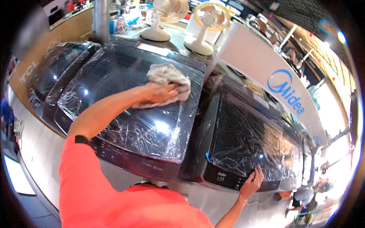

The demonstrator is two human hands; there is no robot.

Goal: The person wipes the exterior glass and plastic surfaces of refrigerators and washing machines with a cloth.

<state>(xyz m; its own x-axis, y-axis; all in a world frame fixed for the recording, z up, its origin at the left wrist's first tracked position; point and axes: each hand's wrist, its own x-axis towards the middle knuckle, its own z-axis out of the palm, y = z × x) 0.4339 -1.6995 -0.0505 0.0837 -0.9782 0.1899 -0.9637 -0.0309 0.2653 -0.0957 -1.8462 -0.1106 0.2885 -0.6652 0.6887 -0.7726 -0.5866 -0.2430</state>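
Observation:
A crumpled pale grey cloth (171, 71) lies under my left hand (162, 91), pressed against the lid of a dark top-loading washing machine (128, 114). Clear plastic film (137, 139) covers that lid, wrinkled along its front edge. To the right stands a second dark washing machine (242, 136), a Haier, also wrapped in film. My right hand (252, 182) rests on this machine's front control panel (222, 176), with no object in it.
Farther left is another film-wrapped washing machine (57, 71). Behind the machines stand two white table fans (199, 42) near a metal post (101, 22). A curved Midea sign panel (256, 59) rises behind the Haier. At far right a person (303, 196) is bent low.

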